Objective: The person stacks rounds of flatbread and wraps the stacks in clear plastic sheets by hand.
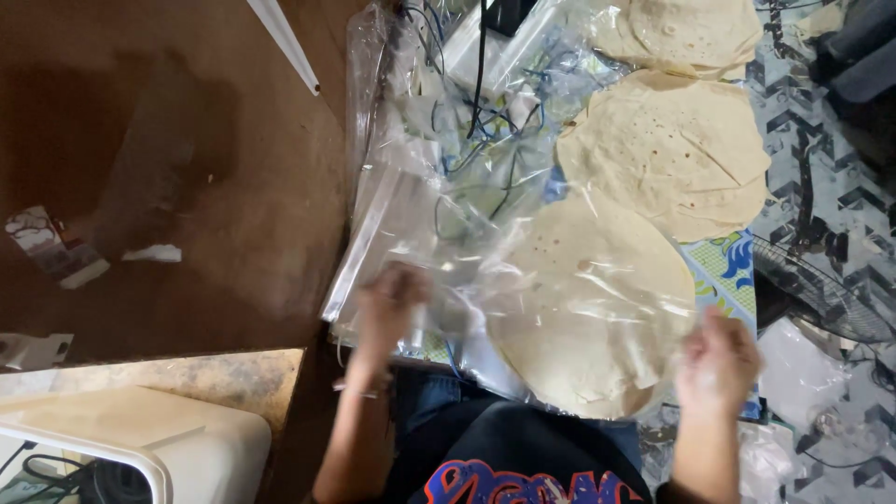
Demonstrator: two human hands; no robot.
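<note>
A clear plastic bag [523,271] lies stretched over a stack of round pale flatbreads [579,308] in front of me. My left hand [392,308] grips the bag's left side; it is motion-blurred. My right hand [717,359] pinches the bag's right edge beside the flatbreads. Two more stacks of flatbreads sit further away: one in the middle [667,149] and one at the top [686,33].
A pile of clear plastic bags with blue printing [439,121] lies to the left of the flatbreads. A patterned cloth [728,271] is under them. A brown floor [187,187] spreads left, a white container [140,439] sits bottom left, and a fan grille [821,289] is on the right.
</note>
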